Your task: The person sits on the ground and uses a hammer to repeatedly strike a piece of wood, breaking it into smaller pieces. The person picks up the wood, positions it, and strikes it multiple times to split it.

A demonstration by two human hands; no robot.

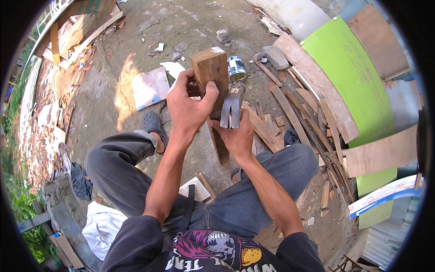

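Left hand (190,106) is clamped around the upper part of a long, squared brown wooden block (211,72), fingers wrapped over its left face, thumb across the front. Right hand (238,133) sits just below and to the right, closed on a grey steel claw hammer head (232,108), claw pointing down toward the palm; the handle isn't clearly visible. The hammer head touches the block's right side.

The block is held upright, slightly tilted, in front of the person's chest, above the gap between the knees. Its lower end runs down behind the hands, approx. to knee level.

Handling, as a judgement: the block looks solid, stiff and fairly heavy for its size, w/ rough sawn faces that shouldn't slip; best gripped around the middle, across two opposite flat faces. Corners may splinter. The hammer head is hard, dense and smooth, so a firm closed grip suits it.

Around: the person is seated in dark grey trousers, one foot in a black clog sandal (152,122). On the concrete ground lie a small blue and white tin can (236,68), a pale square tile (150,87), a pile of scrap wooden slats (290,113) and a bright green curved panel (353,77) at right.
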